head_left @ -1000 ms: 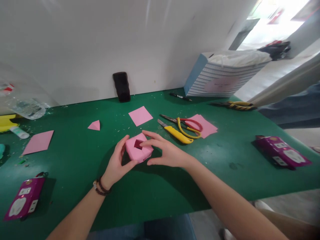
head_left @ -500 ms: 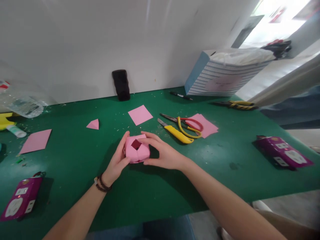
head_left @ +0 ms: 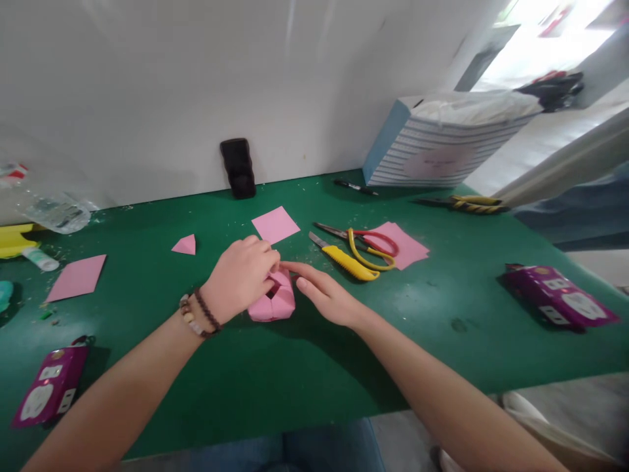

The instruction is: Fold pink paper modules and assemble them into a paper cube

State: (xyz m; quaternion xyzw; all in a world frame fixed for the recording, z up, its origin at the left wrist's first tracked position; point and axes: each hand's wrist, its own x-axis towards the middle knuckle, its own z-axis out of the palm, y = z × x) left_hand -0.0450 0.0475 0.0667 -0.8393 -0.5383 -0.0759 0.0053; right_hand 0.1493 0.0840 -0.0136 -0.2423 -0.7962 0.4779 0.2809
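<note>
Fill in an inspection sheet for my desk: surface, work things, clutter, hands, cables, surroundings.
Surface: green tabletop, specked with small scraps.
Work things: folded pink paper piece with an opening on top; loose pink square beyond it; scissors with handles over pink sheets; yellow cutter, blade exposed.
Clutter: pen, clear bottle, left purple pack, right purple pack.
Hands: left hand over the folded piece; right hand close beside it; grip cannot be told.
Cables: dark loop at the left purple pack, too blurred to identify.
Surroundings: white wall behind, black phone-like object against it; striped bag at back right.
</note>
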